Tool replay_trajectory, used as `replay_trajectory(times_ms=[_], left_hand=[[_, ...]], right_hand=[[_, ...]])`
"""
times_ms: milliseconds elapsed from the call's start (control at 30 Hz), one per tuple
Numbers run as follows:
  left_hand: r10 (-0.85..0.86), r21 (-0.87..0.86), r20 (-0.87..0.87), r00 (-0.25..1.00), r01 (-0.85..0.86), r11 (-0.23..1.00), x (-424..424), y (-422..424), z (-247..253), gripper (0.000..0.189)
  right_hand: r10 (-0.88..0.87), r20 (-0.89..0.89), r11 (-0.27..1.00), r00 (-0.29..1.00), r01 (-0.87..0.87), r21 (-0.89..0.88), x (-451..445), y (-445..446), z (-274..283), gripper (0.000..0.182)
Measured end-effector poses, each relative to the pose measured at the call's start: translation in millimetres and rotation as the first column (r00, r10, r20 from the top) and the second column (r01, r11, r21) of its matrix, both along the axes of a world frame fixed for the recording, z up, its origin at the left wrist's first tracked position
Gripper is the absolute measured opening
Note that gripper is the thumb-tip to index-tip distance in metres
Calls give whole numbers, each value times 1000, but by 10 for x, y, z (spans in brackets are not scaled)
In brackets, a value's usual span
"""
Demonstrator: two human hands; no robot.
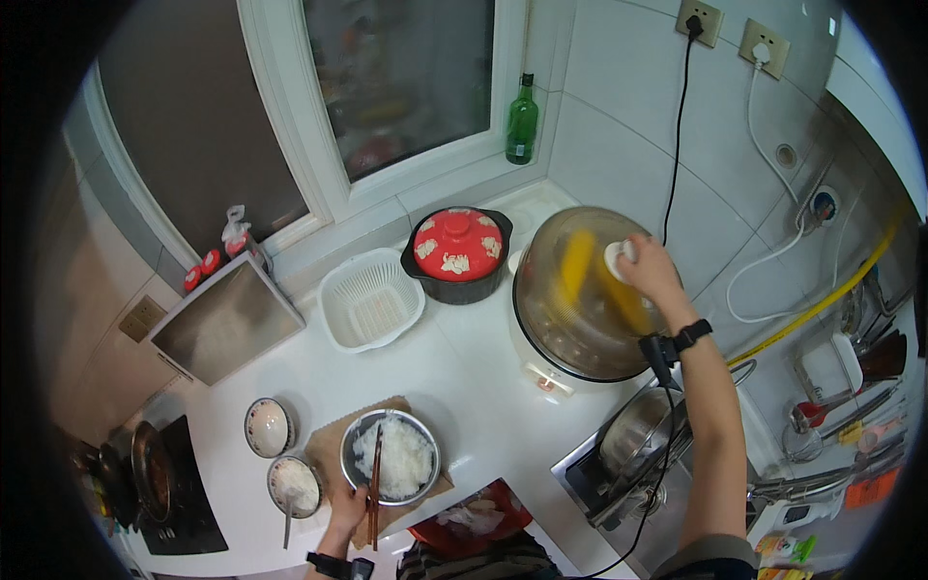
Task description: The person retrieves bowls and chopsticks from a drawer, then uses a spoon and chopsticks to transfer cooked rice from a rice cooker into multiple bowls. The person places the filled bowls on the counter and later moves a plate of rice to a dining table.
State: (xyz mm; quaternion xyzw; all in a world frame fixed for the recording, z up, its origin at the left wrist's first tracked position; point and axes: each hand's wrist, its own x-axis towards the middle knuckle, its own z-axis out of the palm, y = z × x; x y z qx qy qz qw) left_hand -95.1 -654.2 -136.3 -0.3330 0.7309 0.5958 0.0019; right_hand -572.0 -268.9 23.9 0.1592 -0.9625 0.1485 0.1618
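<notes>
My right hand (649, 272) grips the white knob (618, 261) of a domed, see-through lid (554, 312). The lid covers a round white electric cooker (523, 348); yellow shapes, possibly corn cobs, show blurred through it. At the counter's front, my left hand (349, 507) holds the near left rim of a metal bowl (433, 475) of white rice (406, 457). A pair of brown chopsticks (375, 500) leans in the rice beside my left thumb. Brown paper (328, 446) lies beneath the bowl. Left of it stand a small bowl of rice (297, 486) with a spoon (287, 525) and a second small bowl (268, 428).
Behind are a white plastic basket (370, 304) and a black pot with a red lid (458, 250). A sink (652, 507) with a metal pot (638, 428) lies right. A black cooktop (185, 493) with a pan (152, 471) sits left. A cable (656, 522) hangs from my right wrist.
</notes>
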Motion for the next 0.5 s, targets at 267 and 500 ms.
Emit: replay_trajectory(times_ms=[267,500], left_hand=[[-330,210,-170,928,362,908,-1547,448,792,31],[-466,386,-201,862,507,771,-2907,1508,1059,31]], right_hand=[[-4,86,819,996,53,-571,-90,964,566,51],[11,91,692,996,58,-719,90,1299,712,48]])
